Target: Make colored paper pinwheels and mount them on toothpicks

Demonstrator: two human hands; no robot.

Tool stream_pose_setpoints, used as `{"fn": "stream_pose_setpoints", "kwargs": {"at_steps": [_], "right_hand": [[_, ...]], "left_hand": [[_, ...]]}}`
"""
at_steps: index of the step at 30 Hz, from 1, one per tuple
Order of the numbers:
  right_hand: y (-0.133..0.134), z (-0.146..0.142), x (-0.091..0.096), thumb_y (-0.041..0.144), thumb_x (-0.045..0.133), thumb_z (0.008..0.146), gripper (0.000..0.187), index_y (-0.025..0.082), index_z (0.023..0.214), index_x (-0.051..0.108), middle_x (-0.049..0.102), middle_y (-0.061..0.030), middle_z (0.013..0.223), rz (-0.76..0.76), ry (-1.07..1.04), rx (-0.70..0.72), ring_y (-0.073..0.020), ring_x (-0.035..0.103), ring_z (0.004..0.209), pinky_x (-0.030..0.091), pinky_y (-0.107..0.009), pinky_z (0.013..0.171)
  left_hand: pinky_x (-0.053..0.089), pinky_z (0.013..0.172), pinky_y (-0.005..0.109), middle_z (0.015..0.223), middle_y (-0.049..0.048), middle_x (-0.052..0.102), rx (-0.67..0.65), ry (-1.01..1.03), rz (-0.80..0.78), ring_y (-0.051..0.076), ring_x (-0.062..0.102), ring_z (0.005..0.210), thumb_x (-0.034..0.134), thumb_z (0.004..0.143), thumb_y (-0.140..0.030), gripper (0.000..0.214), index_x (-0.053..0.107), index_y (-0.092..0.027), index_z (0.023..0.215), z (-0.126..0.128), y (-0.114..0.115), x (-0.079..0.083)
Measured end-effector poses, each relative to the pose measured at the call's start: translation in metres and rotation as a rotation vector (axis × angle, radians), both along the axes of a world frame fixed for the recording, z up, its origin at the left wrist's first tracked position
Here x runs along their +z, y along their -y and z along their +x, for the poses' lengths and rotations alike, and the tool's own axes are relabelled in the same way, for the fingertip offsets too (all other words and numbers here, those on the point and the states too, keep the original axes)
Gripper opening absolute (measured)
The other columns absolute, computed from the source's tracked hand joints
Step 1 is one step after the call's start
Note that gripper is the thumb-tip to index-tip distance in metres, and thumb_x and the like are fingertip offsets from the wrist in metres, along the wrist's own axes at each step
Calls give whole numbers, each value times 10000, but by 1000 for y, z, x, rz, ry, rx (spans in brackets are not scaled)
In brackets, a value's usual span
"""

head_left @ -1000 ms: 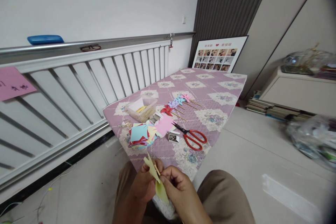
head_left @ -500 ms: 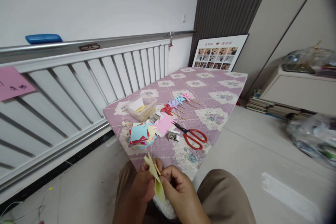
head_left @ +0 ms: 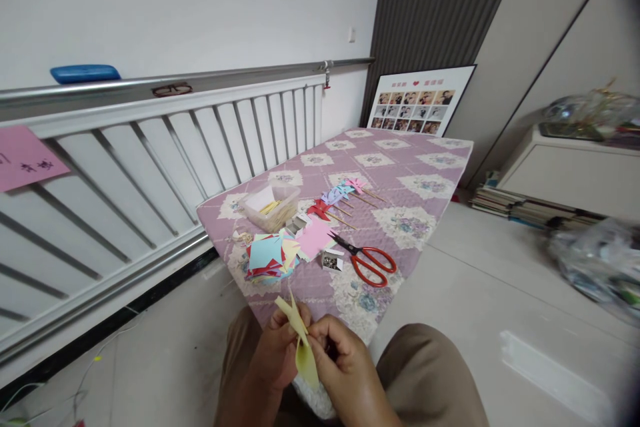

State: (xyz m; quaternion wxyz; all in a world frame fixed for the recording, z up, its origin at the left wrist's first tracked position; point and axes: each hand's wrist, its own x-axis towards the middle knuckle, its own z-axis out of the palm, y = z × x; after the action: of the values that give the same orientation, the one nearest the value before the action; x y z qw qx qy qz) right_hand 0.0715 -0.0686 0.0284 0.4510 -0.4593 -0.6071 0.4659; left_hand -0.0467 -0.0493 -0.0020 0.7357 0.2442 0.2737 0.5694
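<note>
Over my lap, a yellow paper pinwheel [head_left: 306,361] with curled blades is pinched between both hands. My left hand [head_left: 277,347] is closed on its left side. The fingertips of my right hand [head_left: 340,350] press at the pinwheel's middle from the right. A small bit of pale wooden stick [head_left: 305,327] shows behind the paper, mostly hidden by fingers. Just beyond lie a stack of coloured paper squares [head_left: 265,253], pink paper [head_left: 314,238], a small open box of metal pieces [head_left: 332,261] and red-handled scissors [head_left: 373,263].
Finished pinwheels on sticks [head_left: 333,199] in red, purple, blue and pink lie in a row on the flowered tablecloth [head_left: 400,217]. A clear plastic tub [head_left: 273,207] holds wooden sticks. A white radiator [head_left: 200,147] stands along the left side.
The yellow pinwheel has turned slightly in my fingers, and its blades look more curled together. Less of the stick shows now. The things on the table have not moved.
</note>
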Motion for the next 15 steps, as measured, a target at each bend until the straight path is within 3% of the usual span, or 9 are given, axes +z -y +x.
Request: {"fn": "stream_pose_setpoints", "kwargs": {"at_steps": [15], "right_hand": [[-6,10,-9,295,568,797,180,204,650,515,461,41,611,-31,-84,-11,-128,410,583,344,-231,546]], "left_hand": [[372,600,262,601,-36,541,91,71,-89,105,464,548,738,582,-216,128,630,-198,646,16,-1,1]]}}
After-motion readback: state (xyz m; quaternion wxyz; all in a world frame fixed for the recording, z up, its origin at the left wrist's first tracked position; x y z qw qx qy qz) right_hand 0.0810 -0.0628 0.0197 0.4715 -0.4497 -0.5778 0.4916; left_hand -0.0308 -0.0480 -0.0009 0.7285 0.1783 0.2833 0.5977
